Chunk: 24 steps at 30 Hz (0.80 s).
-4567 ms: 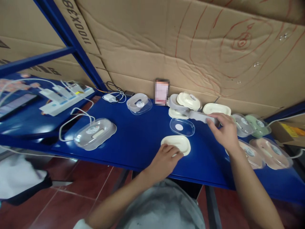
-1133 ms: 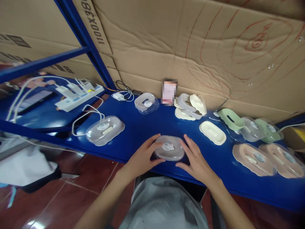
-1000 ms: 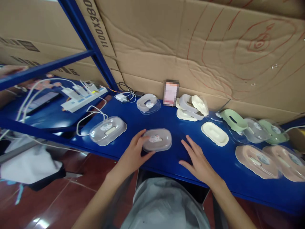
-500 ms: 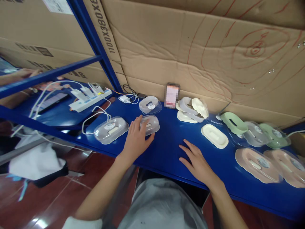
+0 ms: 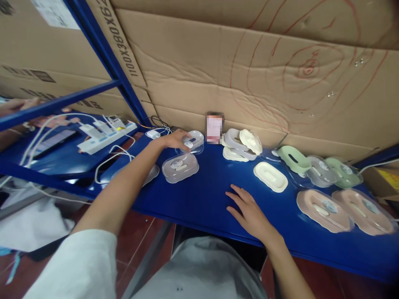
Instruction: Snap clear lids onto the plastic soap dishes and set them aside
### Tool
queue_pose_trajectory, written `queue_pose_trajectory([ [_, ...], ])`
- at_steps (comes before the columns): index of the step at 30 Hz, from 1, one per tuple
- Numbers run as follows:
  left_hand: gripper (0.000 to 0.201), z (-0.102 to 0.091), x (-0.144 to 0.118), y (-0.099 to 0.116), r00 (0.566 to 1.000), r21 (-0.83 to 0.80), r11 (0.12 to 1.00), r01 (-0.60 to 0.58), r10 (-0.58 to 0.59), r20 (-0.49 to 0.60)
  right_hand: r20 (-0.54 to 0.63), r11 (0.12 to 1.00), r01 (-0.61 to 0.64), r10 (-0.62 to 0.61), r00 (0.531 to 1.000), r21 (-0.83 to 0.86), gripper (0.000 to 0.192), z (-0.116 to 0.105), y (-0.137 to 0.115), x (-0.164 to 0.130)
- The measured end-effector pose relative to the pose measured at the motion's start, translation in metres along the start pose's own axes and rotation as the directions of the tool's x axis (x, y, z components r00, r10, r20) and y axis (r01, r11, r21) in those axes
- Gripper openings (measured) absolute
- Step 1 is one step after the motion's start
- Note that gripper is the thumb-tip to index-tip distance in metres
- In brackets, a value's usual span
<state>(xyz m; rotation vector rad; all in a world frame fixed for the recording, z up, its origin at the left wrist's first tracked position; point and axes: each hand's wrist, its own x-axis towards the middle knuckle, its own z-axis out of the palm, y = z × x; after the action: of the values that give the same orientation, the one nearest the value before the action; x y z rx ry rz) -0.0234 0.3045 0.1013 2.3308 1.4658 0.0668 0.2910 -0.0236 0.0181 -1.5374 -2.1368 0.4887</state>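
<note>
My left hand [image 5: 177, 140] reaches to the back of the blue table, over the left end of a grey oval part with a slot [image 5: 195, 140] in a clear plastic cover. Its fingers and thumb are apart; whether they touch the part I cannot tell. In front of it sits a grey oval case with a clear lid [image 5: 180, 168]. A similar grey case [image 5: 151, 175] is partly hidden behind my left forearm. My right hand [image 5: 246, 209] hovers low over or rests on the tabletop, fingers spread, holding nothing. Nearest it is a cream oval tray [image 5: 270, 177].
A phone [image 5: 214, 128] leans on the cardboard wall [image 5: 187, 62]. Grey and cream parts [image 5: 240, 145] are piled beside it. Green parts [image 5: 294, 159] and pink covered cases [image 5: 326, 209] sit at right. A power strip [image 5: 106, 137] with cables and another person's arm are beyond the blue frame.
My left hand has left the front grey case and moved back to the slotted grey part. My right hand stays about where it was. The view has shifted slightly.
</note>
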Motion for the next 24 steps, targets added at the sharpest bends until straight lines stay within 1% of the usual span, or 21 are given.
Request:
queue_pose_trajectory([
  [2, 0.091, 0.0, -0.006, -0.002, 0.996, -0.009, 0.997, -0.074, 0.074, 0.051, -0.002, 1.0, 0.005, -0.005, 1.0, -0.002, 0.049, 0.0, -0.001, 0.0],
  [4, 0.086, -0.003, -0.009, -0.001, 0.988, -0.016, 0.992, -0.121, 0.122, 0.092, -0.01, 1.0, 0.012, -0.012, 1.0, -0.002, 0.049, 0.0, -0.001, 0.001],
  [7, 0.081, -0.01, -0.009, 0.003, 0.984, -0.006, 0.99, -0.139, 0.139, 0.109, -0.024, 1.0, 0.013, -0.013, 1.0, 0.0, 0.049, 0.001, -0.001, 0.001],
  [9, 0.078, -0.012, -0.01, 0.008, 0.989, 0.015, 0.992, -0.129, 0.128, 0.07, -0.024, 1.0, 0.011, -0.011, 1.0, -0.004, 0.049, 0.001, -0.001, 0.001],
  [11, 0.074, -0.009, -0.017, 0.016, 0.993, 0.041, 0.992, -0.117, 0.118, -0.003, -0.032, 1.0, 0.015, -0.016, 0.999, -0.016, 0.049, -0.001, -0.002, 0.001],
  [13, 0.069, 0.001, -0.035, 0.026, 0.989, 0.071, 0.992, -0.107, 0.113, -0.095, -0.042, 0.998, 0.04, -0.042, 0.998, -0.044, 0.05, -0.005, -0.005, 0.004],
  [15, 0.065, 0.017, -0.063, 0.037, 0.976, 0.107, 0.99, -0.094, 0.113, -0.188, -0.034, 0.988, 0.107, -0.111, 0.993, -0.112, 0.052, -0.011, -0.012, 0.014],
  [16, 0.063, 0.026, -0.079, 0.042, 0.966, 0.129, 0.988, -0.089, 0.117, -0.231, -0.018, 0.977, 0.15, -0.154, 0.988, -0.151, 0.053, -0.014, -0.017, 0.024],
  [17, 0.065, 0.036, -0.096, 0.045, 0.959, 0.151, 0.984, -0.093, 0.129, -0.252, 0.001, 0.964, 0.191, -0.194, 0.981, -0.184, 0.054, -0.017, -0.021, 0.037],
  [18, 0.066, 0.044, -0.112, 0.048, 0.954, 0.183, 0.978, -0.104, 0.15, -0.261, 0.019, 0.951, 0.229, -0.23, 0.973, -0.206, 0.054, -0.019, -0.026, 0.054],
  [19, 0.061, 0.052, -0.126, 0.05, 0.952, 0.206, 0.972, -0.113, 0.165, -0.259, 0.035, 0.942, 0.257, -0.256, 0.966, -0.216, 0.055, -0.019, -0.03, 0.075],
  [21, 0.052, 0.062, -0.147, 0.048, 0.947, 0.244, 0.96, -0.136, 0.198, -0.252, 0.054, 0.928, 0.297, -0.292, 0.955, -0.227, 0.062, -0.016, -0.038, 0.126],
  [24, 0.042, 0.066, -0.158, 0.04, 0.923, 0.254, 0.948, -0.19, 0.26, -0.283, 0.146, 0.884, 0.331, -0.299, 0.943, -0.331, 0.088, -0.003, -0.048, 0.209],
])
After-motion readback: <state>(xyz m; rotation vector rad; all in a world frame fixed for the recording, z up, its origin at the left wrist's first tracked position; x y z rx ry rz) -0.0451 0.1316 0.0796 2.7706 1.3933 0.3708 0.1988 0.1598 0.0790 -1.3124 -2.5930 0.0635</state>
